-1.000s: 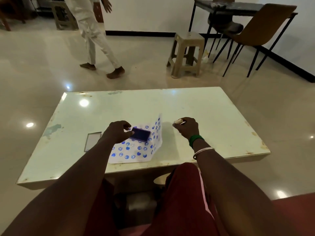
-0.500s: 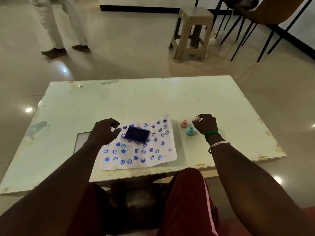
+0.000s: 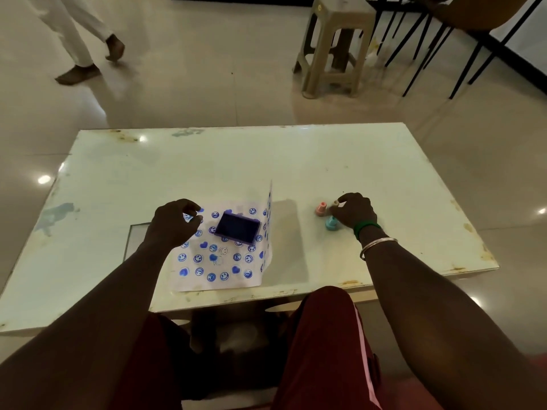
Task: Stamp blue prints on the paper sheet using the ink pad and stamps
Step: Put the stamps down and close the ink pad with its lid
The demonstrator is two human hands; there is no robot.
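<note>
Listing items on the pale table point(image 3: 370, 161), near to far:

1. Paper sheet point(image 3: 207, 279): lies flat near the front edge, covered w/ blue prints (smileys, hearts); its right strip stands folded up.
2. Ink pad point(image 3: 237, 230): dark blue, open, rests on the sheet's far half, just left of the raised strip.
3. Left hand point(image 3: 173, 224): over the sheet's left edge, fingers curled loosely, grasping nothing, close beside the pad but apart from it.
4. Right hand point(image 3: 356, 213): well right of the sheet, fingertips pinched on a small pale stamp point(image 3: 337, 203) (mostly hidden). Green band & metal bangle at the wrist.
5. Pink stamp point(image 3: 321, 209): upright, just left of the rt hand.
6. Teal stamp point(image 3: 331, 224): upright, touching or nearly touching the rt hand; can't tell which.
</note>
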